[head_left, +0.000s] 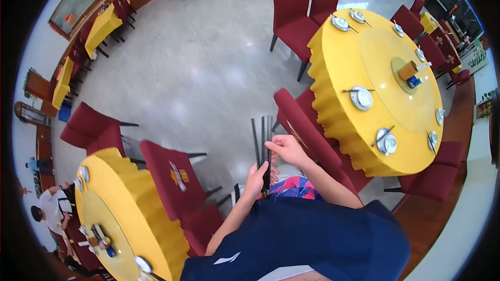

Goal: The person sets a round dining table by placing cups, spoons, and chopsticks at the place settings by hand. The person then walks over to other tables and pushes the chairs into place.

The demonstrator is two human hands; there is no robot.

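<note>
Several dark chopsticks (264,138) stand nearly upright in front of my body, their upper ends fanned slightly apart. My left hand (256,179) is closed around the lower part of the bundle. From the right, my right hand (287,150) reaches to the same chopsticks, thumb and fingers pinched at about their middle. My fingers hide part of the sticks, so I cannot tell which ones the right hand grips. Behind the hands is a pink and blue patterned cloth (297,187).
To my right stands a round table with a yellow cloth (338,99), set with dishes and chopsticks. Another yellow-clothed table (122,192) is at lower left. Red chairs (174,179) flank me on both sides. A person in white (52,211) is at far left.
</note>
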